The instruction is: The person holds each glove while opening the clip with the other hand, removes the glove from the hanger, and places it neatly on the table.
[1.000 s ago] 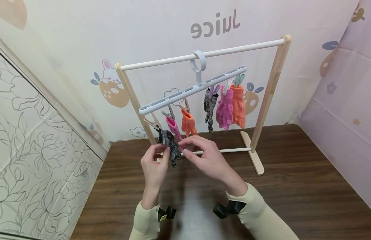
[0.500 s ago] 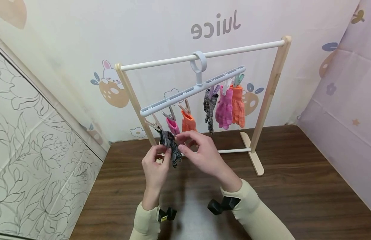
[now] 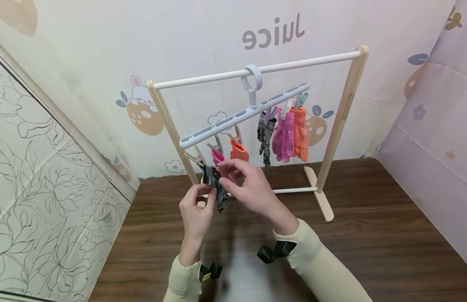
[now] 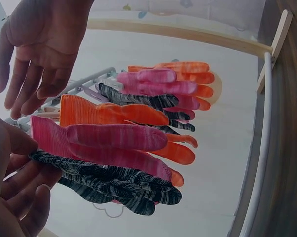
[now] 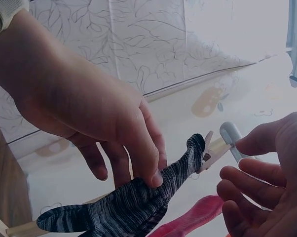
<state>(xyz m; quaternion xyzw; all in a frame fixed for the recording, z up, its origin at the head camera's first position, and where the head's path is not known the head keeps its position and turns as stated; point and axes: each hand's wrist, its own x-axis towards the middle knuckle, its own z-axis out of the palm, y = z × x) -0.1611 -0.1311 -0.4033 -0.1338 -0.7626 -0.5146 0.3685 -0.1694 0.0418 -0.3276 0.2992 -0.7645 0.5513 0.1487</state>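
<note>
My left hand (image 3: 197, 207) pinches the black-and-grey knit glove (image 4: 114, 180) between thumb and fingers, partway down its length. The top of this glove stays clipped in a pale clothespin (image 5: 211, 159) at the hanger's near left end. Beside it my right hand (image 3: 248, 184) hovers with fingers loosely bent; in the right wrist view that hand (image 5: 267, 177) holds nothing and is apart from the clothespin. Close behind hang a pink glove (image 4: 96, 140), partly hidden by my right hand in the head view, and an orange glove (image 3: 239, 152).
The grey-blue clip hanger (image 3: 252, 112) hangs slanted from the white rail (image 3: 301, 63) of a wooden rack (image 3: 341, 121). On its right half hang another black-and-grey glove (image 3: 265, 138), a pink glove (image 3: 283, 140) and an orange glove (image 3: 300, 134). Under the rack is a dark wooden table (image 3: 369, 235).
My right hand has moved left and up, from beside the pink glove's lower end to near the black-and-grey glove. My left hand keeps its pinch. The hanger's left end has shifted slightly right and down.
</note>
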